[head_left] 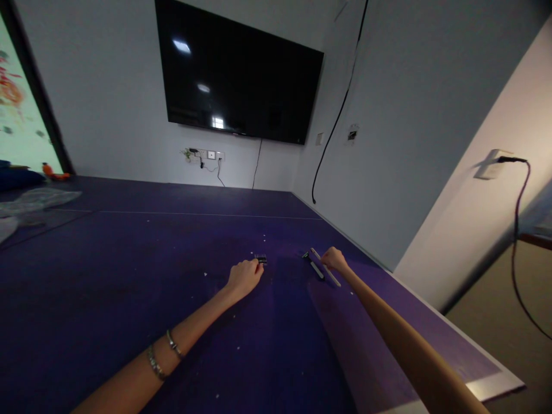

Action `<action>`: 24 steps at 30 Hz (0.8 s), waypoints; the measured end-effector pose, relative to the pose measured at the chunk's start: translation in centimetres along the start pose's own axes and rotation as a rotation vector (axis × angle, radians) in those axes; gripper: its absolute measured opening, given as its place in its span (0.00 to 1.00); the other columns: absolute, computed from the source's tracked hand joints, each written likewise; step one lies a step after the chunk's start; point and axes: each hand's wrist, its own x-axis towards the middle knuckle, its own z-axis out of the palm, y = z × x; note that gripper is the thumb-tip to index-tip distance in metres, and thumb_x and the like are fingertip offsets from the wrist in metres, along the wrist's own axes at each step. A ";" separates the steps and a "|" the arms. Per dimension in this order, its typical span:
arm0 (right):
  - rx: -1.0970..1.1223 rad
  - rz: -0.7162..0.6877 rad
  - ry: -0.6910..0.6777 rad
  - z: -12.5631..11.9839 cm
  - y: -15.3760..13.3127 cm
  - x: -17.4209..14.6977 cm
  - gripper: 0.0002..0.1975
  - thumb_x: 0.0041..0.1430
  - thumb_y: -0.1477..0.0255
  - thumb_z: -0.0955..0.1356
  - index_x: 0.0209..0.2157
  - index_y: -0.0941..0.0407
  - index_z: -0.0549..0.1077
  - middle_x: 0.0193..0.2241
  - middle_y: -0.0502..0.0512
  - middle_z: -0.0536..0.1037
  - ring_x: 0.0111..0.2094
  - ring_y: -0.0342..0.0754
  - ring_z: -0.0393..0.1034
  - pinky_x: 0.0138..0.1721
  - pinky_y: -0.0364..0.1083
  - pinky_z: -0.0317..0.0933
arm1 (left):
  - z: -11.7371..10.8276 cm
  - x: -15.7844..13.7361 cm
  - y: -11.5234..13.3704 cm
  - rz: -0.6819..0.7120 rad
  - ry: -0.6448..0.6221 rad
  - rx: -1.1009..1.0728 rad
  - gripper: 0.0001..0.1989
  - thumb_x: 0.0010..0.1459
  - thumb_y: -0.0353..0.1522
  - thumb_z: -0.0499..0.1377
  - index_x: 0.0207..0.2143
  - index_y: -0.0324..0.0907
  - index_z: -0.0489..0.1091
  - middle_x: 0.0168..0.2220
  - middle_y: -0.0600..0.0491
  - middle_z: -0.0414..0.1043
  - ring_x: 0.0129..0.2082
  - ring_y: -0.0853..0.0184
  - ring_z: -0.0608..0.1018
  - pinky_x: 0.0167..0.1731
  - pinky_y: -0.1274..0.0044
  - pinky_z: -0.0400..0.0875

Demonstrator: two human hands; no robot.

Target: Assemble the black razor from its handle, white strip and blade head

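My left hand [245, 277] is closed, its fingertips pinching a small dark piece [261, 260] with pale edges at the middle of the purple tabletop [172, 310]. It is too small to name with certainty. Farther right, my right hand [334, 259] grips what looks like an opened stapler [331, 275]. Its two long arms, one light grey and one dark with a pale strip, spread apart from an end that points away to the left. The hand covers part of the light arm. A gap of bare tabletop lies between my hands.
Small white scraps [206, 274] dot the tabletop. Clear plastic wrapping [41, 198] lies at the far left, near an orange object [56, 172]. A large television [241, 75] hangs on the back wall; a black cable [334, 126] dangles by the right wall.
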 end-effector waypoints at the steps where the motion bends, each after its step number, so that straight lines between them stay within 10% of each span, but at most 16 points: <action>1: -0.017 -0.003 -0.004 0.2 0.0 0.1 0.02 0.40 0.78 0.68 0.17 0.61 0.72 0.16 0.58 0.74 0.18 0.46 0.70 0.17 0.37 0.57 | 0.1 0.0 -0.1 -0.003 -0.001 -0.001 0.19 0.61 0.39 0.42 0.36 0.41 0.70 0.34 0.47 0.74 0.34 0.60 0.76 0.34 0.71 0.67; 14: -0.144 -0.011 -0.023 1.1 -0.1 0.3 0.05 0.41 0.77 0.67 0.16 0.60 0.71 0.18 0.59 0.74 0.21 0.48 0.72 0.19 0.38 0.57 | 1.6 2.0 -3.0 0.078 0.107 -0.144 0.09 0.54 0.35 0.52 0.36 0.41 0.64 0.39 0.49 0.69 0.42 0.63 0.71 0.38 0.74 0.66; 24: -0.107 -0.055 0.012 -1.2 0.2 0.3 0.07 0.43 0.74 0.67 0.24 0.61 0.76 0.19 0.58 0.74 0.20 0.46 0.70 0.20 0.39 0.58 | 3.9 5.8 -4.2 0.252 0.064 -0.187 0.21 0.47 0.34 0.57 0.45 0.38 0.63 0.47 0.44 0.66 0.52 0.56 0.64 0.50 0.69 0.60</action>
